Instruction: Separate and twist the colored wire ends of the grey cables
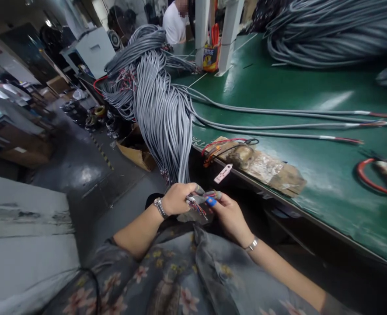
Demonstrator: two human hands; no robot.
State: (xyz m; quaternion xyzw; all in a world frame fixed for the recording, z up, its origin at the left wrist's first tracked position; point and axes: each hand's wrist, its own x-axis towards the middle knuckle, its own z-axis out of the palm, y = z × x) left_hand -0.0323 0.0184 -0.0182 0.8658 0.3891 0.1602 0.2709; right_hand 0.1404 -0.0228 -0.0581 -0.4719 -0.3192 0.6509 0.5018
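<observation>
- Two hands are held close together above the lap, and right between them, beside the table edge, coloured wires point(200, 210) are gripped!
- By the left hand point(178, 199), fingers curled tight, the bunch is clamped near where the wires fan out, loose ends pointing down.
- By the right hand point(230, 217), its thumb capped by a blue covering point(210, 201), wires are pinched at the fingertips; a pale sliver between the hands is too small to be identified.
- At this step, it can be judged, wire ends are being separated or sorted.
- For the next move, a firm left hold and a fine right pinch seem to be called for, so that single strands are not muddled.
- Just beyond, a thick mass of grey cables point(162, 105) is draped over the green table point(265, 87); a few lengths point(278, 133) are stretched across it, coloured ends bared, well apart from the hands.
</observation>
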